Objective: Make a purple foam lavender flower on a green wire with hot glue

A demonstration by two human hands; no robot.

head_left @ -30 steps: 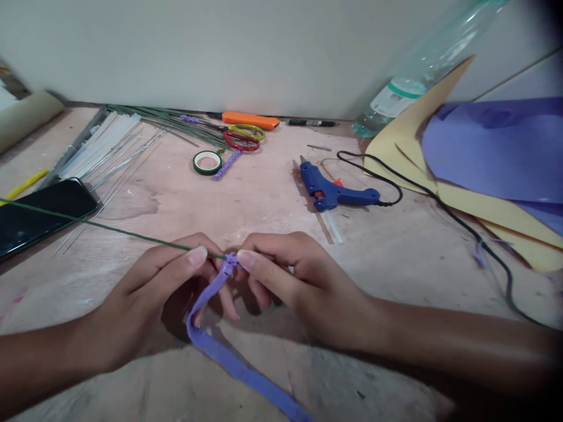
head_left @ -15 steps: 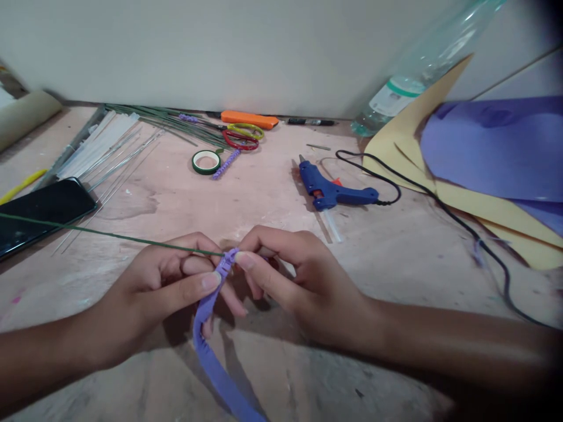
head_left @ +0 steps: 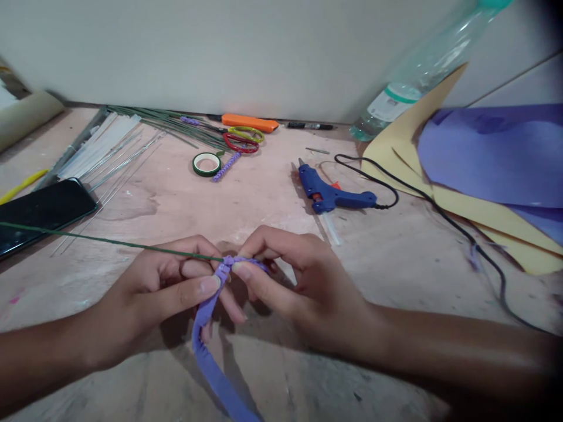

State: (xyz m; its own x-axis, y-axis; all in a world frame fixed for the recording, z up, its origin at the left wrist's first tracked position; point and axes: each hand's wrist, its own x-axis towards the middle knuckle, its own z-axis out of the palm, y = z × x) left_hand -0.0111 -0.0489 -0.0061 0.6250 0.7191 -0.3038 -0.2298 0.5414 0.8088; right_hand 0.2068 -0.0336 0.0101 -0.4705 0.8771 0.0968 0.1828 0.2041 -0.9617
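Note:
Between thumb and fingers, my left hand (head_left: 180, 284) pinches a purple fringed strip (head_left: 217, 372), whose long tail hangs down toward the bottom edge. My right hand (head_left: 294, 275) is closed on the purple-wrapped end of a green floral wire (head_left: 118, 241), just right of where the strip meets it. From there the wire runs out to the left, over my left hand and the phone. Small cuts show along the strip's edge near the wrapped part. My right fingertips are partly hidden behind the thumb.
A blue glue gun (head_left: 332, 190) with a black cord (head_left: 440, 211) lies beyond my right hand. Scissors (head_left: 241, 140), green tape (head_left: 206, 164), an orange cutter (head_left: 250, 122) and a phone (head_left: 46, 214) lie farther back and left. A bottle (head_left: 396, 97) and purple sheets (head_left: 492, 158) are at right.
My right thumb has shifted slightly down and the wrapped purple end now shows more between my right fingers. My left hand keeps its pinch on the strip.

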